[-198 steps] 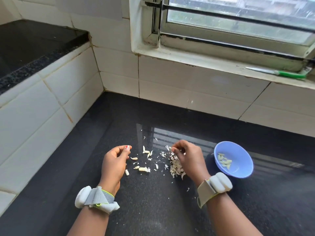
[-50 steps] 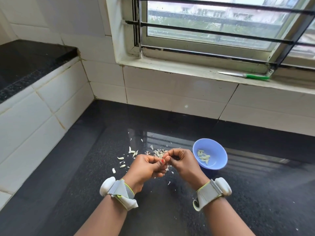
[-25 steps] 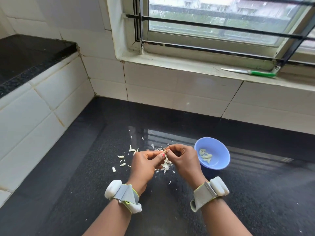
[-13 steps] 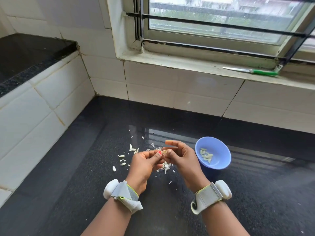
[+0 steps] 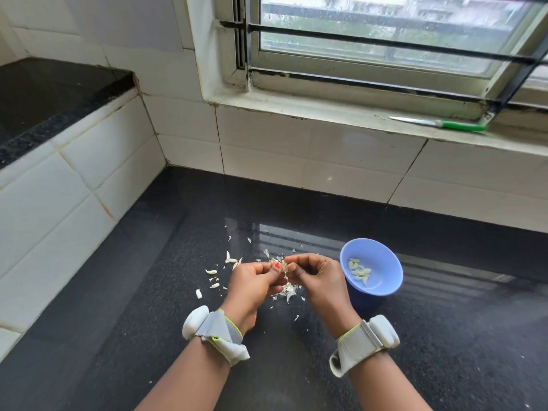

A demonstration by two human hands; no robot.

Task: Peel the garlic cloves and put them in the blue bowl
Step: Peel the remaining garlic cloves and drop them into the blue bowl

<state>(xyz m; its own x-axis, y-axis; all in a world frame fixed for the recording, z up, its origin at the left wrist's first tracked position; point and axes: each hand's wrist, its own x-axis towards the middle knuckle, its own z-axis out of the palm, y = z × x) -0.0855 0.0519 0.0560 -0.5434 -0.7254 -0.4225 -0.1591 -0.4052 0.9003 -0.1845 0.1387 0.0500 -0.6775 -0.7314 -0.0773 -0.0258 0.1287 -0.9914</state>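
My left hand (image 5: pixel 256 281) and my right hand (image 5: pixel 318 280) meet fingertip to fingertip above the black counter. Between them they pinch a small garlic clove (image 5: pixel 284 264) with a strip of papery skin hanging down. Under the hands lies a heap of white peels (image 5: pixel 287 289). A few unpeeled cloves (image 5: pixel 211 272) lie on the counter to the left of my left hand. The blue bowl (image 5: pixel 382 262) stands just right of my right hand and holds several peeled cloves (image 5: pixel 359 272).
A green-handled knife (image 5: pixel 439 123) lies on the window sill at the back right. White tiled walls bound the counter (image 5: pixel 444 336) at the back and left. A raised black ledge (image 5: pixel 44 93) sits at the far left.
Since half a second ago my right fingers have curled back in from their stretched-out pose and pinch the clove again. The hands stay together over the peel heap; the bowl has not moved.
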